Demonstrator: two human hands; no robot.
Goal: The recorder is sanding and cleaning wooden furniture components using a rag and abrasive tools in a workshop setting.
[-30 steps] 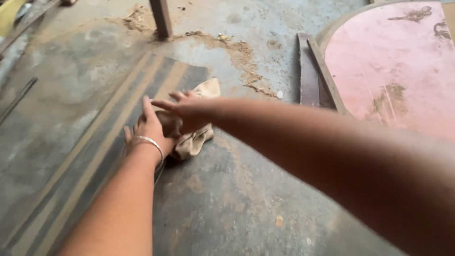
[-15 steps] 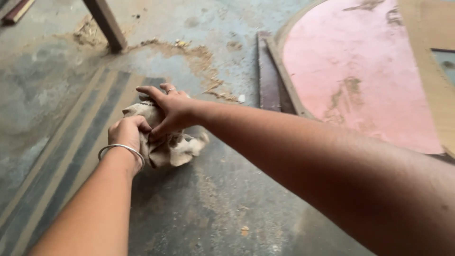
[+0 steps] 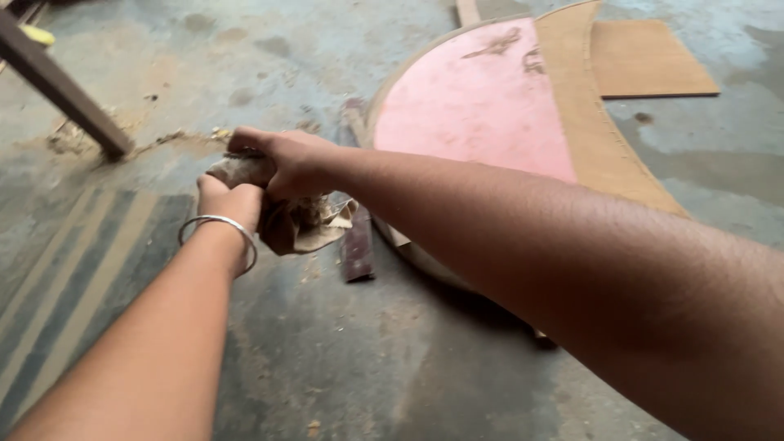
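Both hands lift the crumpled rag

The left hand [image 3: 230,198] and right hand [image 3: 282,159], each grip closed on the rag [image 3: 302,224], now raise it off the floor [image 3: 327,359].

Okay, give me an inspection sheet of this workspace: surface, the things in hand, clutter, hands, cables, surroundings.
Surface: grey concrete floor, dusty, with sawdust patches.
Things in hand: crumpled brown sheet, looks like worn sandpaper, lifted off the floor.
Clutter: dark flat strip on the floor beside the sheet; sawdust pile.
Hands: left hand, with a metal bangle at the wrist, and right hand both grip the sheet.
Cables: nothing seen.
Surroundings: pink half-round panel with a brown edge band, flat brown board, slanted wooden leg, striped mat.
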